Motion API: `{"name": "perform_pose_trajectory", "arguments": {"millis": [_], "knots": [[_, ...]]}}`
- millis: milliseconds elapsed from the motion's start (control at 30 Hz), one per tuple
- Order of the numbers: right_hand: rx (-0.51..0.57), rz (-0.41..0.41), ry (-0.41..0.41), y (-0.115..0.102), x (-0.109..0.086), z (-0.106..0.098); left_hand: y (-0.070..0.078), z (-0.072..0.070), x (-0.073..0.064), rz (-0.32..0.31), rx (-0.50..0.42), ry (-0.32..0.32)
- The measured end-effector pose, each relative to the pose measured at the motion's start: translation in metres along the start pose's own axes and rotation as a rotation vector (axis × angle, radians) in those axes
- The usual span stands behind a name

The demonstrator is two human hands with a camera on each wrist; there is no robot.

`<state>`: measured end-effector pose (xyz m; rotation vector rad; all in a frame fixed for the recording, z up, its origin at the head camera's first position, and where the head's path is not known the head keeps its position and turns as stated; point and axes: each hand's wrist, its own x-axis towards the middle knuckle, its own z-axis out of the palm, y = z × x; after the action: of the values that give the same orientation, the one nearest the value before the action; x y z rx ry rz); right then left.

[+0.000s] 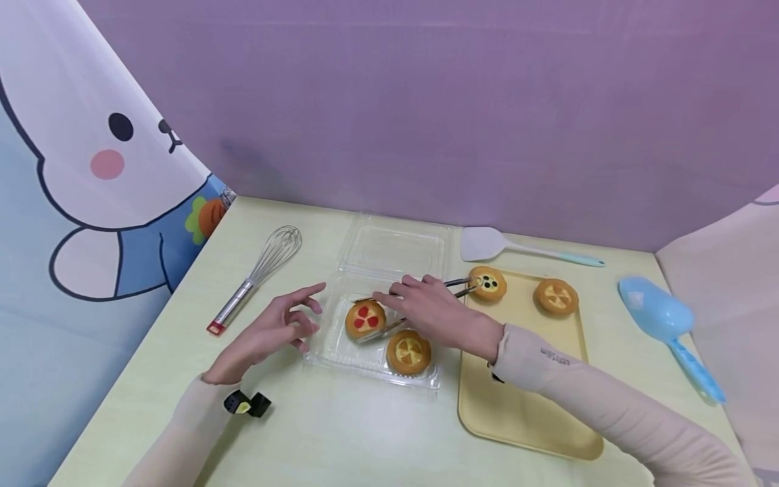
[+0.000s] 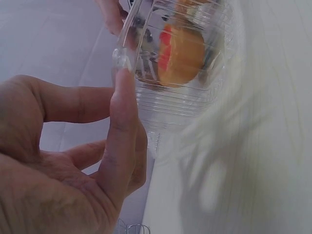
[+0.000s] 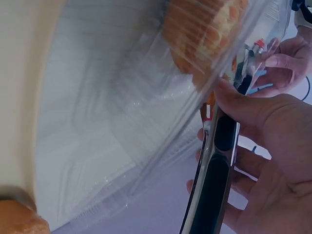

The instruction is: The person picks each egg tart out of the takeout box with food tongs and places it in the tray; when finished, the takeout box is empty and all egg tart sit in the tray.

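Note:
My right hand (image 1: 429, 311) grips a pair of metal tongs (image 3: 212, 195) with black grips. The tongs' two arms lie on either side of a tart with red topping (image 1: 366, 320) in a clear plastic container (image 1: 341, 348). Beside it, nearer me, sits a tart with yellow topping (image 1: 409, 352), in the same container. My left hand (image 1: 274, 328) is at the container's left edge, fingers apart; a fingertip meets the rim in the left wrist view. The container's hinged lid (image 1: 398, 247) lies folded back, away from me. Part of the tongs is hidden under my right hand.
A yellow tray (image 1: 511, 399) on the right carries a tart with dark dots (image 1: 488, 284) and another yellow-topped tart (image 1: 556, 297). Around them lie a whisk (image 1: 255, 277), a spatula (image 1: 483, 243) and a blue scoop (image 1: 657, 311). A purple backdrop (image 1: 438, 122) stands behind the table.

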<state>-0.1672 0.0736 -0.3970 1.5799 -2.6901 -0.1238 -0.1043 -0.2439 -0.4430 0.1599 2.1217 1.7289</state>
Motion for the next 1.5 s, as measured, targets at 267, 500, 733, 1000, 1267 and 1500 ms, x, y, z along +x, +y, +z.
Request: {"name": "perform_pose_trajectory", "arguments": {"millis": [267, 500, 733, 1000, 1267, 1500], "knots": [[-0.009, -0.009, 0.004, -0.001, 0.001, -0.003, 0.000, -0.001, 0.000, -0.004, 0.011, 0.001], [0.002, -0.014, -0.033, -0.005, 0.005, -0.006, 0.001, 0.000, 0.000, -0.001, 0.024, 0.003], [-0.009, -0.017, -0.021, -0.006, 0.005, -0.004, 0.000, 0.001, -0.001, 0.001, 0.019, 0.000], [0.004, -0.010, 0.012, -0.006, 0.001, 0.000, 0.001, 0.000, 0.000, 0.010, 0.021, -0.001], [0.014, 0.001, 0.029, -0.008, -0.001, 0.005, 0.001, 0.000, 0.000, 0.000, 0.026, 0.005], [0.015, 0.009, 0.046, -0.009, -0.001, 0.007, 0.001, 0.000, 0.000, -0.004, 0.029, 0.009]]}}
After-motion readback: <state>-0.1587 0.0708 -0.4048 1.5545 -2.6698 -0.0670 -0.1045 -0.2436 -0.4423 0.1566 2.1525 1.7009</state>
